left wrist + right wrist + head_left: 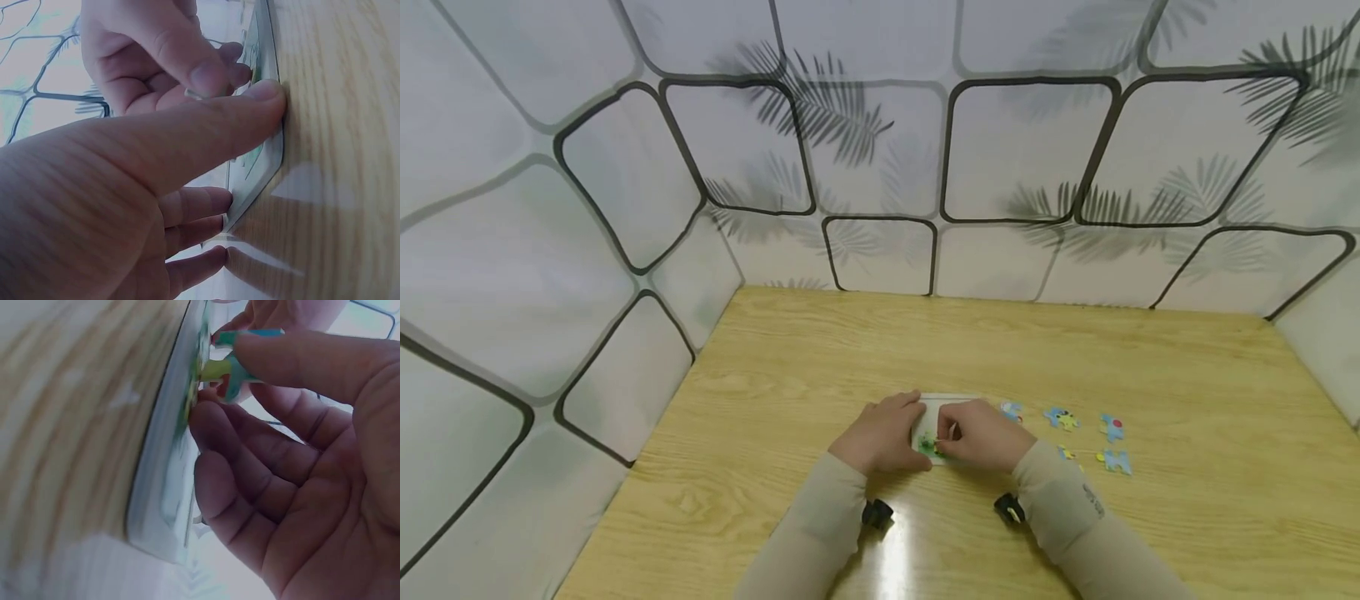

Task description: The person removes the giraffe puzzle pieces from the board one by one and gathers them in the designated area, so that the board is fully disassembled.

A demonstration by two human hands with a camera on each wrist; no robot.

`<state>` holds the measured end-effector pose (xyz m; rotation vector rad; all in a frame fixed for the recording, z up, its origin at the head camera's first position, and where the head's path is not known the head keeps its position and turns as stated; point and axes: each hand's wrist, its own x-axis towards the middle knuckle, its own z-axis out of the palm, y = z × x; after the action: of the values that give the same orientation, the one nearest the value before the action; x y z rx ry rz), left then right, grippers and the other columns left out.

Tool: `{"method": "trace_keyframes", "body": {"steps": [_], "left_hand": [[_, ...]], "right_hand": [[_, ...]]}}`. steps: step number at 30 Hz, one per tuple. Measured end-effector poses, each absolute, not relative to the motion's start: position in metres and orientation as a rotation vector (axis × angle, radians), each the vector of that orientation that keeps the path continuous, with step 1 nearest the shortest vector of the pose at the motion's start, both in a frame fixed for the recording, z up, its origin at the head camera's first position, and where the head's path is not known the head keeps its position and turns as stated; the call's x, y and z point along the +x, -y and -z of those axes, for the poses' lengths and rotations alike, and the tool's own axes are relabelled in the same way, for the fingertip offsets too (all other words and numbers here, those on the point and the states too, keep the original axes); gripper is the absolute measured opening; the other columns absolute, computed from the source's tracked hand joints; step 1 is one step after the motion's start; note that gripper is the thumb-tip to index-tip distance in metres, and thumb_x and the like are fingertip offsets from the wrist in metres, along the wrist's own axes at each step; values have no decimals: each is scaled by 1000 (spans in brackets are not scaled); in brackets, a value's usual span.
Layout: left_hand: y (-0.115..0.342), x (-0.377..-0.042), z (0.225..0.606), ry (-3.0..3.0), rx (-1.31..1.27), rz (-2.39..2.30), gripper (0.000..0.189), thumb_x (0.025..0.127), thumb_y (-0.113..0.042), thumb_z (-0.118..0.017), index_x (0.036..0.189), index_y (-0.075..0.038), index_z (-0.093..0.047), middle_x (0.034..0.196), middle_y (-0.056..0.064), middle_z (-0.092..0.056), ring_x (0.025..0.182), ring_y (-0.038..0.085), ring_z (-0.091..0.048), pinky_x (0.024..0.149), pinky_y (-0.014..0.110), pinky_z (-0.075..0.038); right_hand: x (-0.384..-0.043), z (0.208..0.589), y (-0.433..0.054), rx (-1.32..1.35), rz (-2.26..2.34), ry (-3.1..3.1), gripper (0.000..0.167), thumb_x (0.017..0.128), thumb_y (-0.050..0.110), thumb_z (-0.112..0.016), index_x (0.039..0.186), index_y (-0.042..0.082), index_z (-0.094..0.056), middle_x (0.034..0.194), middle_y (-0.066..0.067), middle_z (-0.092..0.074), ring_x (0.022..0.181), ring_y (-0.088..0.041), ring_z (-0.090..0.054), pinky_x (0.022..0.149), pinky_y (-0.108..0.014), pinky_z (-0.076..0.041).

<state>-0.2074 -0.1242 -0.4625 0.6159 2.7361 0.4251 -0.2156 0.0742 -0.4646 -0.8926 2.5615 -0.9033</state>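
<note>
A small pale puzzle board (929, 408) lies on the table, with green pieces (927, 443) set in its left part. My left hand (883, 433) spans the board's left end. In the left wrist view, its thumb (262, 94) rests on the near rim and the other fingers touch the side edge. Above the board, my right hand (983, 435) pinches a teal and yellow puzzle piece (234, 378) between thumb and fingers, seen in the right wrist view. The piece is tilted close to the board's surface; the fingers hide part of it.
To the right of the board lie several loose blue and yellow puzzle pieces, among them one with a red spot (1112, 427) and one at the near right (1116, 462). The wooden table (760, 383) meets patterned cloth walls (880, 167) behind and at both sides.
</note>
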Motion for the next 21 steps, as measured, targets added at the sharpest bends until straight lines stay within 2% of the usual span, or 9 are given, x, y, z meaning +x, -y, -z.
{"method": "trace_keyframes", "body": {"steps": [8,16,21], "left_hand": [[123,-208,463,-2737,619,-407,82,82,-44,-81,150,-11,-49,161,5,-36,147,25,-34,115,53,-32],[125,-207,464,-2735,616,-443,82,81,-42,-82,149,-10,-49,162,5,-35,148,24,-33,115,49,-32],[125,-208,464,-2717,631,-447,82,83,-42,-81,150,-10,-48,163,4,-33,149,24,-30,116,50,-31]], "right_hand": [[-216,460,-85,-863,928,-2561,15,95,14,-69,84,19,-61,77,11,-63,64,-5,-56,58,-25,-47],[-221,452,-124,-739,992,-2602,5,96,19,-70,99,16,-67,88,8,-67,81,-8,-62,70,-30,-52],[-220,451,-152,-653,924,-2662,5,96,19,-69,101,16,-69,90,9,-68,83,-7,-62,72,-31,-52]]}}
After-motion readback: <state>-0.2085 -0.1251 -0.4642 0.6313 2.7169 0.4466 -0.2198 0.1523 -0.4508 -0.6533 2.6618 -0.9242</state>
